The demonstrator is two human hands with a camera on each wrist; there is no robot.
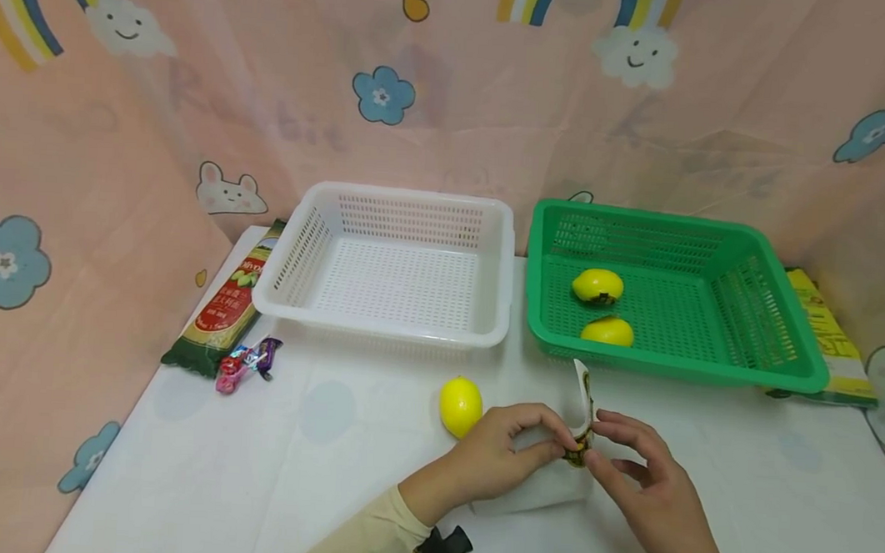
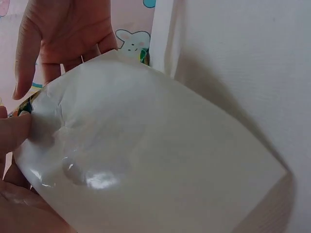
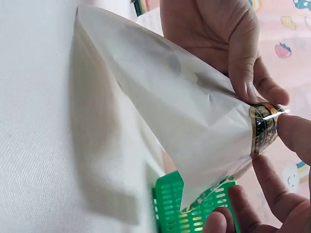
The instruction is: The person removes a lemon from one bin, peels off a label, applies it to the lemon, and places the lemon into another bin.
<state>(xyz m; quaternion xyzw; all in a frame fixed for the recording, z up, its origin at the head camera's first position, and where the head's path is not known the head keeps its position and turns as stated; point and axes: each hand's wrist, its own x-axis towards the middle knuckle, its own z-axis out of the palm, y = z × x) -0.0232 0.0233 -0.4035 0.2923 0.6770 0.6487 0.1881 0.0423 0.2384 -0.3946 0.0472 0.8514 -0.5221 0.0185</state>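
Observation:
Both hands meet low in the head view over a white glossy backing sheet [image 1: 582, 398] that curls up off the table. A small black, gold and green sticker [image 1: 578, 452] sits at its near edge. My left hand [image 1: 554, 446] pinches the sheet [image 2: 146, 155] beside the sticker, thumb [image 2: 12, 131] on top. My right hand [image 1: 601, 442] pinches the sticker [image 3: 265, 133] between thumb [image 3: 294, 131] and fingers. A loose yellow lemon [image 1: 461, 405] lies just left of my left hand. Two more lemons [image 1: 597, 285] [image 1: 608, 331] lie in the green basket [image 1: 783, 361].
An empty white basket [image 1: 380, 323] stands left of the green basket [image 3: 170, 213]. A green noodle packet [image 1: 223, 307] and wrapped candies [image 1: 246, 362] lie at the table's left edge. A yellow packet [image 1: 833, 347] lies behind the green basket on the right. Pink patterned cloth surrounds the table.

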